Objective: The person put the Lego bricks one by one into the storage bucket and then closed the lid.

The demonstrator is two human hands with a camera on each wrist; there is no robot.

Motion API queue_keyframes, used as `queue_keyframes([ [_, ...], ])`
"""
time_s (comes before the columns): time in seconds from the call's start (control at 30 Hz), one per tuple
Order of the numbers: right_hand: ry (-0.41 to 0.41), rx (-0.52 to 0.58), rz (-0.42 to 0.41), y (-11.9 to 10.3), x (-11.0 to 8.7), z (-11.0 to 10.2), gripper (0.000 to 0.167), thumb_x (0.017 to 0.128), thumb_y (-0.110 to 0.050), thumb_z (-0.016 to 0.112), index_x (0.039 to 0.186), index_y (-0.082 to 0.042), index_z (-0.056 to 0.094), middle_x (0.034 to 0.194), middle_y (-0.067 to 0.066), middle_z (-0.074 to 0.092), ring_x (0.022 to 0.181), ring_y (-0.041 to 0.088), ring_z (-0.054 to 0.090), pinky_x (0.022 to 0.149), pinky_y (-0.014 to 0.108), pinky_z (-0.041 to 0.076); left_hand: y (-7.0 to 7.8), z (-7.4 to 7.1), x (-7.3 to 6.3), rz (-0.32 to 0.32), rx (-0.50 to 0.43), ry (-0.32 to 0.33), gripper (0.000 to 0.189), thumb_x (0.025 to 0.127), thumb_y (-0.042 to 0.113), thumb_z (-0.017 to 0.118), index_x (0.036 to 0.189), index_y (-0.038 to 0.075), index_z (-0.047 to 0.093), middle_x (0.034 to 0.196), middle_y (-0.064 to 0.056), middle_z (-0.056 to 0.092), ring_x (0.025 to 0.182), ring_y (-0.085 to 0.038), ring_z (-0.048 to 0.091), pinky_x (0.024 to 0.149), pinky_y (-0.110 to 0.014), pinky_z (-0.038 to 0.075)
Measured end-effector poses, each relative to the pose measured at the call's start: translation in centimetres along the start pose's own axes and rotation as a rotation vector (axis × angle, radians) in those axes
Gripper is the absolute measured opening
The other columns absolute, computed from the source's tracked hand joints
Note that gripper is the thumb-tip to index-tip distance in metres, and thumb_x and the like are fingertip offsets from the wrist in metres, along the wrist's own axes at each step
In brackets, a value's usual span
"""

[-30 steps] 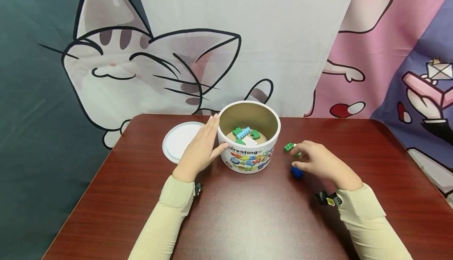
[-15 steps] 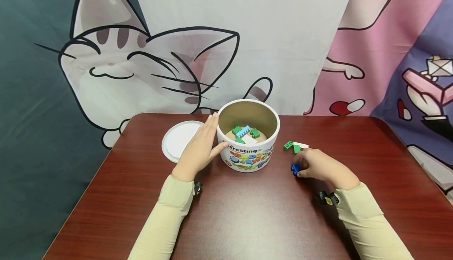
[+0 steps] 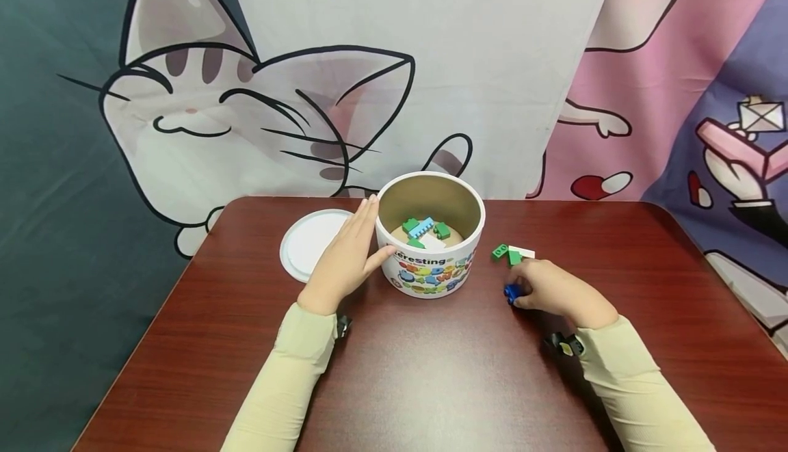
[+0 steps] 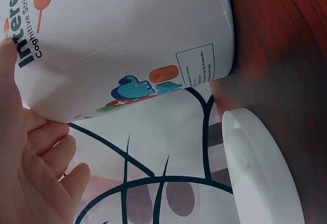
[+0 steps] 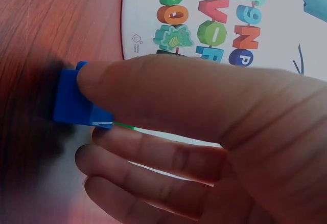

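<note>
a cartoon cat cloth (image 3: pixel 492 62) hangs behind the reddish-brown table (image 3: pixel 394 383). the right hand (image 3: pixel 557 289) pinches a blue block (image 3: pixel 511 293) on the tabletop, to the right of the white tub (image 3: pixel 425 281); thumb and forefinger are drawn close, the other fingers loosely bent. a firm pinch on the block's flat sides should serve best, lifting straight up to clear the green blocks (image 3: pixel 500 251) and white piece (image 3: pixel 523 251) just beyond. the left hand (image 3: pixel 342 257) lies along the tub's left side, fingers straight, thumb spread to the front (a light touch probably suffices; pushing might slide it towards the lid (image 3: pixel 308 247)).
</note>
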State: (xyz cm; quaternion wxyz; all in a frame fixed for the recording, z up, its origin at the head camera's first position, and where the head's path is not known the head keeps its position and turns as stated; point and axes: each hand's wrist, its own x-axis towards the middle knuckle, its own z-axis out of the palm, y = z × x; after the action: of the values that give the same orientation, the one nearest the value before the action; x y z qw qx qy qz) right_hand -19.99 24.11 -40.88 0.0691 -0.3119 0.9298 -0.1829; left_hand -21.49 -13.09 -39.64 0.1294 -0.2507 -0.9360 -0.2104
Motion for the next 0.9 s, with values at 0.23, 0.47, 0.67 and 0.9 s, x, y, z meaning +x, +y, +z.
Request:
queue_keyframes([
  [0.23,0.046,-0.036,-0.02,-0.3,0.1,-0.1,0.019,0.078,-0.006,0.084,0.086,-0.006,0.067,0.071,-0.004,0.052,0.067,0.007,0.045,0.059,0.026,0.042,0.0,0.0,0.0,0.001,-0.001,-0.002,0.087,0.102,0.047,0.058,0.161,0.0,0.015,0.167,-0.015,0.02,0.155,-0.025,0.014,0.125,-0.042,0.017],
  [0.47,0.141,-0.024,-0.031,-0.8,0.2,-0.3,0.021,0.081,-0.012,0.084,0.088,-0.007,0.065,0.075,-0.005,0.058,0.069,0.01,0.053,0.062,0.03,0.048,0.0,0.0,0.0,-0.008,-0.004,-0.008,0.087,0.102,0.047,0.058,0.161,0.0,0.016,0.167,-0.015,0.02,0.155,-0.025,0.014,0.125,-0.042,0.017],
  [0.67,0.213,-0.001,-0.005,-1.3,0.3,-0.3,0.025,0.084,-0.016,0.083,0.1,-0.004,0.068,0.086,-0.001,0.064,0.079,0.016,0.062,0.071,0.037,0.056,0.1,-0.2,0.0,-0.011,-0.007,-0.009,0.086,0.102,0.047,0.058,0.161,0.0,0.016,0.167,-0.015,0.02,0.155,-0.026,0.015,0.125,-0.042,0.017],
  [0.9,0.352,-0.003,-0.027,-1.7,0.3,-0.4,0.021,0.083,-0.016,0.084,0.095,-0.008,0.068,0.085,0.0,0.063,0.079,0.017,0.064,0.07,0.037,0.057,0.1,-0.1,0.0,-0.008,-0.006,-0.003,0.086,0.102,0.047,0.058,0.161,0.0,0.017,0.167,-0.015,0.021,0.155,-0.027,0.016,0.125,-0.043,0.017],
])
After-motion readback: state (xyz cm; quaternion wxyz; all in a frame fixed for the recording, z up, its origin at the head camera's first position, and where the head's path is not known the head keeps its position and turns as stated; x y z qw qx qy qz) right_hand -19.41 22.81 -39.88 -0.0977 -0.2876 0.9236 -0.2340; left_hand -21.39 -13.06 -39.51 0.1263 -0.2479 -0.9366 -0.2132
